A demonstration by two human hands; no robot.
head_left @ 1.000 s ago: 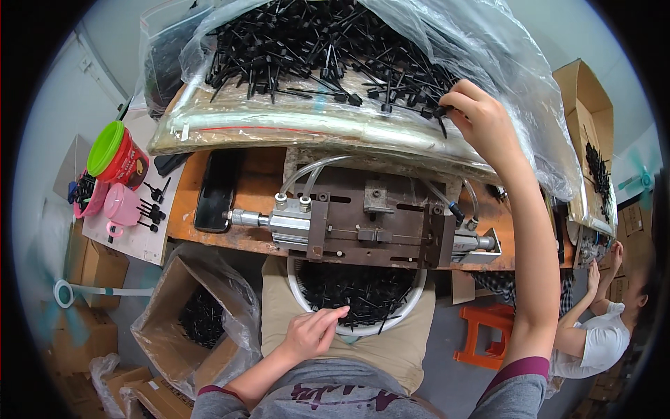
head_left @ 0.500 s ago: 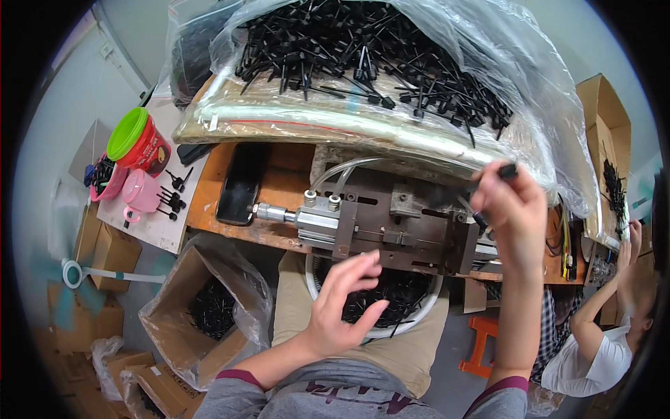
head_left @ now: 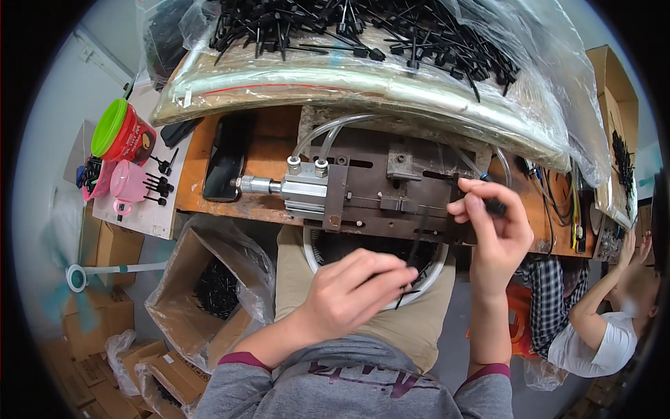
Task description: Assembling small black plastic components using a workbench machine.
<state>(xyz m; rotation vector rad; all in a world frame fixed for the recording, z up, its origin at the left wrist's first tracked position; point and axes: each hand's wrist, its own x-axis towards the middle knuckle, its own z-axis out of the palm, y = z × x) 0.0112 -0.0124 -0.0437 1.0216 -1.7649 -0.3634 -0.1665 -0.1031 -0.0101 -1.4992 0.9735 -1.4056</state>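
Observation:
My right hand (head_left: 494, 227) is closed at the right end of a brown metal fixture (head_left: 363, 178). It grips a black plastic piece with a thick head (head_left: 495, 207). My left hand (head_left: 356, 290) is lower, over a white round basin (head_left: 441, 269) on my lap that holds black pieces. Its fingertips pinch a thin black-stemmed piece (head_left: 417, 244), blurred by motion. A silver air cylinder (head_left: 306, 195) with clear tubes is mounted at the fixture's left. A small clamp block (head_left: 396, 203) sits mid-fixture.
Behind the fixture, a plastic-covered tray (head_left: 279, 87) bears a heap of black pieces. At left are a phone (head_left: 227, 157), a red bucket (head_left: 132, 136) and a pink cup (head_left: 129, 181). A lined carton (head_left: 174, 279) stands lower left. Another person (head_left: 600, 335) works at far right.
My right hand has come down and left from above the fixture to its right end. My left hand has moved right, its fingers closing on a black-stemmed piece. The view has shifted slightly.

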